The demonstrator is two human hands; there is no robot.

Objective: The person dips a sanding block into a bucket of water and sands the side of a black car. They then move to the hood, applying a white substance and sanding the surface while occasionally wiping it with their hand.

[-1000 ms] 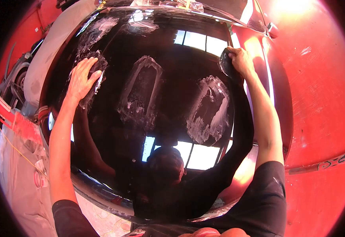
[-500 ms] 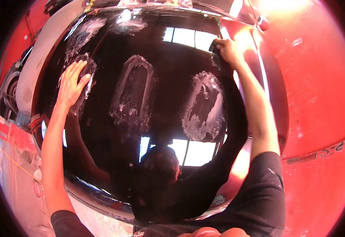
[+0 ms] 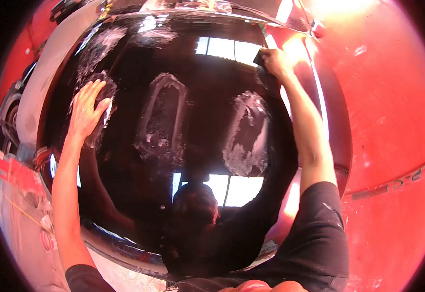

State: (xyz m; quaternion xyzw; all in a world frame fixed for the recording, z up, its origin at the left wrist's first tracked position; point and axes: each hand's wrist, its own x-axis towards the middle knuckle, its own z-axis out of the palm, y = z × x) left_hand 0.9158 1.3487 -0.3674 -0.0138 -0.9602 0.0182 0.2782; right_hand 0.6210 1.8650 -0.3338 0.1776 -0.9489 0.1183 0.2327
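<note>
A glossy black car panel (image 3: 198, 126) fills the middle of the view, curved by the lens. My left hand (image 3: 87, 109) lies on its left side with fingers stretched out, over a scuffed whitish patch. At the far right edge of the panel, my right hand (image 3: 277, 63) is closed on a small black sheet (image 3: 259, 57), which looks like sandpaper. The sheet's corner sticks out to the left of the fingers. Two dull, whitish outlined patches, a middle one (image 3: 162, 117) and a right one (image 3: 246, 134), mark the panel between my hands.
Red surfaces (image 3: 392, 121) stand to the right, with dark lettering on a strip. A pale curved body part (image 3: 42, 78) and a wheel (image 3: 13, 112) are at the left. Bright light glares at the upper right. Windows and my own outline reflect in the panel.
The view has shifted slightly. My right hand has turned a little at the panel's far edge, and more of the black sheet shows. My left hand stays on the same patch.
</note>
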